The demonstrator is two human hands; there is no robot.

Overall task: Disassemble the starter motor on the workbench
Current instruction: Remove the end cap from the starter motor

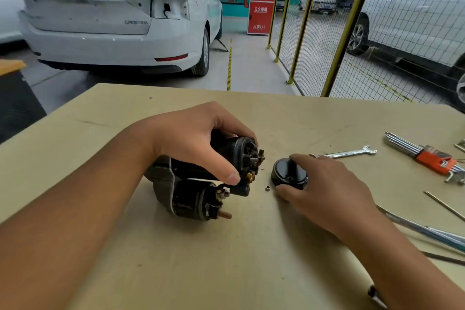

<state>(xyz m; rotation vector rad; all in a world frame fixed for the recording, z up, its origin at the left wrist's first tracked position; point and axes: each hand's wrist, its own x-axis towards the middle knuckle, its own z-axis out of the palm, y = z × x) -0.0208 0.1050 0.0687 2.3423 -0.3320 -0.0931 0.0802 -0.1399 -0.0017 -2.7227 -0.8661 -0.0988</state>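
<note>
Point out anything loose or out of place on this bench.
A small metal sleeve lies loose on the workbench, between the starter motor and the black end cap. It could roll off or get lost. The white car behind is missing a tail light.

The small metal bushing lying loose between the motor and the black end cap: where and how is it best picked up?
Pinch the bushing across its outer wall, grip coming straight down from above. It is a short ring lying free on the workbench, flanked closely by the starter motor and end cap, so side approaches look crowded.
</note>
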